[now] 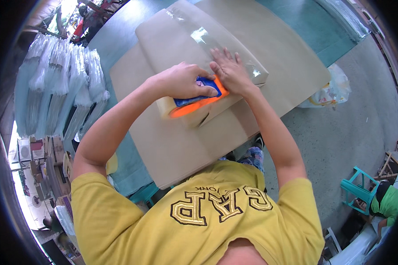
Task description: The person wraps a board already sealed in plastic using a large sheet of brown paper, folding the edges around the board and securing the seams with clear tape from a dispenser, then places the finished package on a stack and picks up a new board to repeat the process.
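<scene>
A package wrapped in brown paper lies in front of me, with strips of shiny clear tape on its top. My left hand grips an orange and blue tape dispenser at the package's near side. The tape roll shows pale at the dispenser's left end. Fingers spread, my right hand rests flat on the package just beyond the dispenser's right end. Under the package are large sheets of brown paper.
A tall stack of clear plastic-wrapped bundles stands left on the teal table. A clear plastic bag lies past the paper's right corner. On the grey floor stands a teal stool, near a person in green.
</scene>
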